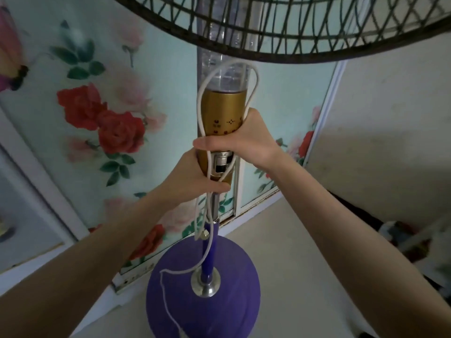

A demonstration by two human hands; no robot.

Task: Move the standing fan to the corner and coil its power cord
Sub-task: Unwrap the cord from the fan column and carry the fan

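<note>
The standing fan stands upright before me, with a gold control column (223,108), a blue pole and a round purple base (231,311) on the floor. Its dark wire grille (280,28) fills the top of the view. My right hand (246,140) wraps the gold column just below the buttons. My left hand (195,176) grips the column's lower end and the metal collar. The white power cord (203,93) loops up over the column, passes under both hands and trails down across the base. The plug (203,235) hangs beside the pole.
Sliding doors with rose-patterned panels (102,123) stand directly behind the fan. A plain beige wall (378,142) meets them at the right, forming a corner. Dark clutter (402,240) lies on the floor at the right. Pale floor surrounds the base.
</note>
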